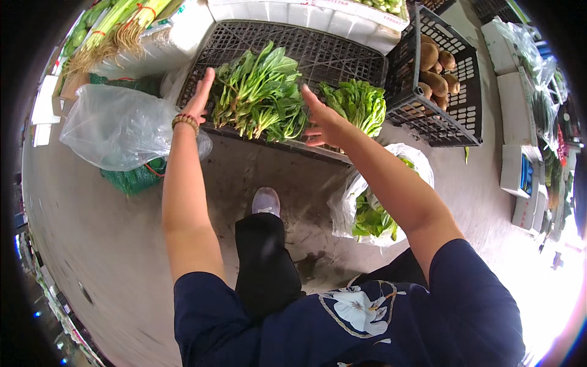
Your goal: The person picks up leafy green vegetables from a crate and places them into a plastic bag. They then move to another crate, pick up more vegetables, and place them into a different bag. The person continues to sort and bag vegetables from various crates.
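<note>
A pile of leafy greens with stems, resembling spinach [261, 91], lies on a black plastic crate [321, 55]. My left hand [199, 98], with a beaded bracelet on its wrist, is held upright at the pile's left side, fingers extended, holding nothing. At the pile's right side is my right hand [321, 117], thumb and fingers apart, also with nothing in it. Whether either hand touches the leaves I cannot tell. A second, smaller bunch of leafy greens [360, 105] rests on the crate just beyond my right hand.
A black crate of brown root vegetables [433, 82] stands at the right. An open plastic bag of greens [373, 215] sits on the floor below my right forearm. At the left, a clear plastic bag [121, 126] lies over green netting [133, 179]. White foam boxes [312, 18] stand behind.
</note>
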Motion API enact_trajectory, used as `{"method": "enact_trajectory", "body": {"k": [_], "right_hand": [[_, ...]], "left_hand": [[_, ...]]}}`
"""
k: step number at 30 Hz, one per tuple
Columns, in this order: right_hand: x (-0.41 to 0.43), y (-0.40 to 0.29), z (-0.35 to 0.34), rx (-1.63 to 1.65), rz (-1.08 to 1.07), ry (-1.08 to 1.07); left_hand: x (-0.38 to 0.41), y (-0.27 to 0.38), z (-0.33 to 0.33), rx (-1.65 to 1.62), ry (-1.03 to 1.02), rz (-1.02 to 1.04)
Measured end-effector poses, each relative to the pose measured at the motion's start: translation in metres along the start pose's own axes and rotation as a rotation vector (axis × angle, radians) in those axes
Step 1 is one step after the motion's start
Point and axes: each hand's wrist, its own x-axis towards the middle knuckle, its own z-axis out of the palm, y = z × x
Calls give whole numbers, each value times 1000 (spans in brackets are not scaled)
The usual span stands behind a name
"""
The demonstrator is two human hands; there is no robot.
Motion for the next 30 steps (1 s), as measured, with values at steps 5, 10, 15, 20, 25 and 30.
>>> {"method": "enact_trajectory", "body": {"k": [5, 10, 15, 20, 25, 30], "right_hand": [[4, -27, 35, -62, -12, 98], [29, -42, 53, -15, 38, 94], [29, -46, 57, -11, 24, 48], [24, -58, 66, -37, -7, 11], [42, -58, 76, -106, 25, -1], [52, -56, 77, -194, 10, 42]], "left_hand": [[2, 0, 14, 36, -75, 91], [6, 3, 21, 3, -100, 110], [11, 1, 26, 202, -181, 249], [-2, 4, 26, 124, -194, 235], [22, -13, 18, 35, -234, 145], [36, -25, 15, -52, -218, 138]]}}
